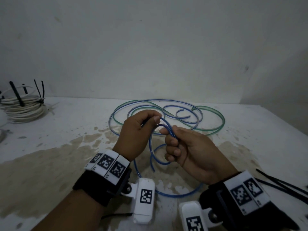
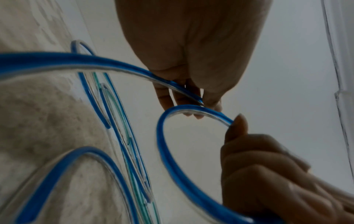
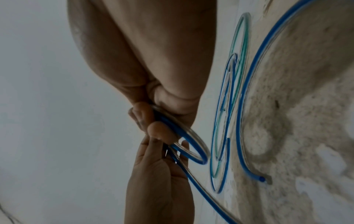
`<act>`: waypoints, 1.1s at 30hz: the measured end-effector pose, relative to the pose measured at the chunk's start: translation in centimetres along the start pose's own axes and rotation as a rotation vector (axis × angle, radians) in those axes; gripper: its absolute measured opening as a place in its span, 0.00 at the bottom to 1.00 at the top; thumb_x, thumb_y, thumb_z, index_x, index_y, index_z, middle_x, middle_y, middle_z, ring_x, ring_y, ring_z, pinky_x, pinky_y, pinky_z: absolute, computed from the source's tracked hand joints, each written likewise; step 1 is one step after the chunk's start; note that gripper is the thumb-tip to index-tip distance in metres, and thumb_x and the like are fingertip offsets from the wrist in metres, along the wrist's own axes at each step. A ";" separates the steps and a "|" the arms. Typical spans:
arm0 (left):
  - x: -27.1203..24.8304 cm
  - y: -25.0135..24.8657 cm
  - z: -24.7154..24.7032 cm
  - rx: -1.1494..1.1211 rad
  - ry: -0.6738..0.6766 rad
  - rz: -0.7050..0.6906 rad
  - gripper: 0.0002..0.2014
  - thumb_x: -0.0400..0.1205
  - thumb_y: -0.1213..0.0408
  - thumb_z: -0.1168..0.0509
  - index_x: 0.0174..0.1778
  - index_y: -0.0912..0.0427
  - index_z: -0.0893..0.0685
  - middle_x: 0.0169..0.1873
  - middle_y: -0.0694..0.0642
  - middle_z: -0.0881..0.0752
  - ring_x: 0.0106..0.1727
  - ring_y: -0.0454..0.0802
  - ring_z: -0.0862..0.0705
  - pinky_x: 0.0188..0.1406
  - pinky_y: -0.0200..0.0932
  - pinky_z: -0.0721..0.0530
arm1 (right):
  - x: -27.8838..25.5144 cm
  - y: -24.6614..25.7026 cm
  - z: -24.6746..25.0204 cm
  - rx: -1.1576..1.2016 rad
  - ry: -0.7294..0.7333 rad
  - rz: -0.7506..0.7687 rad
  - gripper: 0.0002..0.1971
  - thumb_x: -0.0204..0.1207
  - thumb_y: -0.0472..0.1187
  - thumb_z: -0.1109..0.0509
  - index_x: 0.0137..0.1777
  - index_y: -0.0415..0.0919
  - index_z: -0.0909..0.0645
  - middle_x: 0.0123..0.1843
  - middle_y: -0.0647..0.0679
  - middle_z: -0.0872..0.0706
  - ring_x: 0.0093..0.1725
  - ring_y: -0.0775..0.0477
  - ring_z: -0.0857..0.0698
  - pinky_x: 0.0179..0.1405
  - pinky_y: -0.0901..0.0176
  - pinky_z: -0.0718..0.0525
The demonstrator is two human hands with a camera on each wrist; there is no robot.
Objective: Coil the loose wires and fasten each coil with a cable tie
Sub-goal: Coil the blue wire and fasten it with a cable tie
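Tubing-like blue wire [image 1: 155,142] looked springy and light — we judged it best gripped where loops cross. Our right hand [image 1: 185,147] clutched the small coil above the counter [image 1: 50,139]; our left hand [image 1: 138,130] pinched the incoming strand. Green wire [image 1: 215,117] lay tangled behind, black cable ties [image 1: 280,182] right, tied white coil [image 1: 23,109] left.

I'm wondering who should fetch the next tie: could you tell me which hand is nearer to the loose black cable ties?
Right. The right hand grips the blue wire just left of the cable ties; the left hand, pinching that wire, is farther left.
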State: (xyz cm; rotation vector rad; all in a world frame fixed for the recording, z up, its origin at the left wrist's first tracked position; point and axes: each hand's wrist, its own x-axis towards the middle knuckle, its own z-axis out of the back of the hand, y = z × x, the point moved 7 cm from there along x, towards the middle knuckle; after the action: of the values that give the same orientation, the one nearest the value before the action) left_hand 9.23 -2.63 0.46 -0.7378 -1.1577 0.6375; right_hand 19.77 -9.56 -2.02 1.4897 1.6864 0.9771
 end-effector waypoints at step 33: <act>2.3 -5.3 -0.9 0.414 0.310 -0.346 0.13 0.72 0.73 0.45 0.42 0.57 0.15 0.36 0.35 0.23 0.40 0.26 0.23 0.41 0.20 0.30 | -2.8 19.6 -1.9 0.073 -0.014 0.232 0.11 0.61 0.31 0.33 0.43 0.35 0.28 0.27 0.52 0.24 0.20 0.60 0.30 0.18 0.70 0.28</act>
State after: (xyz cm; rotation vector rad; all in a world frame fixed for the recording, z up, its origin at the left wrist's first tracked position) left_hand 11.14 -4.27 5.73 -0.2599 -0.8043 0.4307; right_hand 27.94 -11.28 16.00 1.7663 1.5792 1.0306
